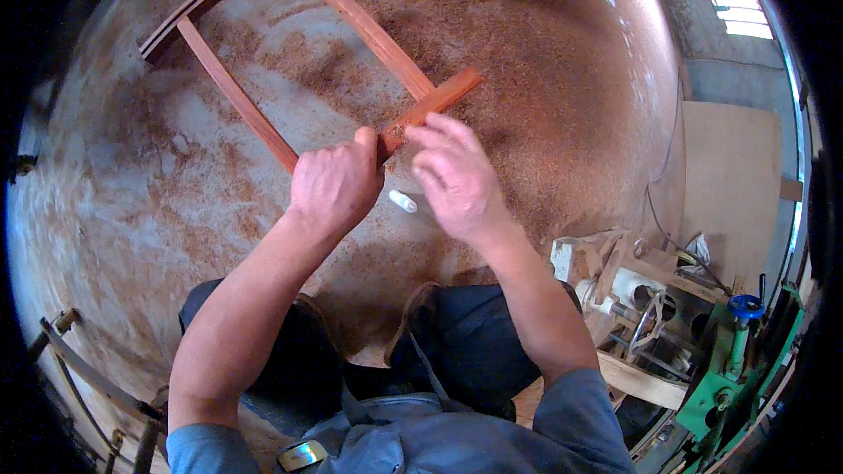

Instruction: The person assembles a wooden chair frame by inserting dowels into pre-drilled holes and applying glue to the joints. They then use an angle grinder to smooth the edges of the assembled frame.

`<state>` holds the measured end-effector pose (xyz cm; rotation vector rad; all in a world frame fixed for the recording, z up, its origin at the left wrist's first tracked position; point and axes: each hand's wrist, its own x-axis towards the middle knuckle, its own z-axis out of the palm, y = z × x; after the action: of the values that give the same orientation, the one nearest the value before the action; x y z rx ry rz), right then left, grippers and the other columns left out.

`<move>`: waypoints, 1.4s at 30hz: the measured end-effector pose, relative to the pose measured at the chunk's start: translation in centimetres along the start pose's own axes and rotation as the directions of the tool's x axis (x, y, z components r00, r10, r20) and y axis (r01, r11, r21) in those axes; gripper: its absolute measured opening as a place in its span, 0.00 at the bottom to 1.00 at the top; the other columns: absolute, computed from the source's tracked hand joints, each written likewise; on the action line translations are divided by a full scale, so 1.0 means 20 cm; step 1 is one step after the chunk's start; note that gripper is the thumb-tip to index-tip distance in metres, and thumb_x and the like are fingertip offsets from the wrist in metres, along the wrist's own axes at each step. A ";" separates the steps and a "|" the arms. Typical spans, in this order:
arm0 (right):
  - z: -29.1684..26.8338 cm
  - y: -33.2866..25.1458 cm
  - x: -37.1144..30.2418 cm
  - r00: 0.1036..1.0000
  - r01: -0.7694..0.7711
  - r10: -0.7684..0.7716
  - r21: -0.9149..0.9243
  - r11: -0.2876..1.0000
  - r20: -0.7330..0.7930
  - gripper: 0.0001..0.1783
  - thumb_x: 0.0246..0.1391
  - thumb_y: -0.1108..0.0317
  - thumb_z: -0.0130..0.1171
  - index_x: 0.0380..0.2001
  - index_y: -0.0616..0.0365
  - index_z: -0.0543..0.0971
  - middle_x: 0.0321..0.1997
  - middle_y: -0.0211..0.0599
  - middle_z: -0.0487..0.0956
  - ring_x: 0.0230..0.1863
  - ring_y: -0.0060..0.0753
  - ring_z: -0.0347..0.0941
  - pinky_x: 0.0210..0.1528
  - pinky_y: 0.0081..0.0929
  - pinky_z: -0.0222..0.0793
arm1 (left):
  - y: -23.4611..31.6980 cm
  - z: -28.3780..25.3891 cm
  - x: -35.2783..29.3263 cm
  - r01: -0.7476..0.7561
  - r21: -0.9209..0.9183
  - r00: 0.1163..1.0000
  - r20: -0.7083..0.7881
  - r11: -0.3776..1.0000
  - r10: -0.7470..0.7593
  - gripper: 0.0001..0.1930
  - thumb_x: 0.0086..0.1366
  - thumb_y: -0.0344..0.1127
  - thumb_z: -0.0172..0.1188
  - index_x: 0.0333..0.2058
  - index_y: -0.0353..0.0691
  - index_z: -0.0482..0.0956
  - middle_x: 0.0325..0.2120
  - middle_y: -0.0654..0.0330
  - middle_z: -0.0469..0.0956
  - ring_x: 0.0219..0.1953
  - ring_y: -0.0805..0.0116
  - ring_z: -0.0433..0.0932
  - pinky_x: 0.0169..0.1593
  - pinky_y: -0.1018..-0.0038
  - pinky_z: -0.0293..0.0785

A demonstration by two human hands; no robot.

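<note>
A reddish-brown wooden frame of long slats and cross rails lies on a sawdust-covered floor. My left hand is closed around the near end of its left slat, where the short near cross rail meets it. My right hand hovers just right of that joint, fingers spread, fingertips touching the rail's near end. A small white object lies on the floor between my hands.
Sawdust covers the floor. At the right stand a green machine, wood offcuts, a cable and a flat board. A metal frame sits at the lower left. My knees and shoes are below the hands.
</note>
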<state>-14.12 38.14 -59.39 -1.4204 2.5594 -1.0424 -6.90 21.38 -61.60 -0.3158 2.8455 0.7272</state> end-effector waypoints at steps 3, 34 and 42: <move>-0.05 0.09 0.00 0.992 -0.064 0.062 -0.021 0.998 -0.111 0.06 0.48 0.79 0.60 0.30 0.61 0.75 0.47 0.42 0.79 0.54 0.49 0.70 0.56 0.40 0.66 | 0.00 -0.02 0.01 0.024 0.008 1.000 0.020 1.000 -0.024 0.10 0.65 0.38 0.48 0.32 0.37 0.70 0.20 0.47 0.79 0.25 0.49 0.81 0.30 0.57 0.76; -0.03 0.13 0.00 0.983 -0.061 0.046 -0.081 0.995 -0.177 0.06 0.48 0.77 0.59 0.32 0.59 0.75 0.47 0.41 0.78 0.51 0.50 0.70 0.54 0.42 0.66 | 0.00 -0.04 0.02 0.040 -0.020 0.998 -0.055 0.999 -0.041 0.11 0.64 0.41 0.51 0.33 0.39 0.68 0.20 0.48 0.79 0.24 0.48 0.80 0.29 0.55 0.75; 0.04 0.03 0.01 0.998 0.061 -0.061 -0.011 0.998 -0.015 0.08 0.45 0.78 0.61 0.30 0.60 0.74 0.54 0.45 0.76 0.59 0.57 0.65 0.60 0.44 0.63 | 0.00 -0.01 0.01 0.034 -0.035 0.999 -0.012 0.999 -0.034 0.13 0.62 0.42 0.55 0.35 0.39 0.66 0.23 0.47 0.79 0.27 0.45 0.80 0.32 0.53 0.75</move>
<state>-14.37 37.79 -60.28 -1.5083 2.5511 -1.0539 -7.23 21.24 -61.40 -0.3745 2.8344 0.7719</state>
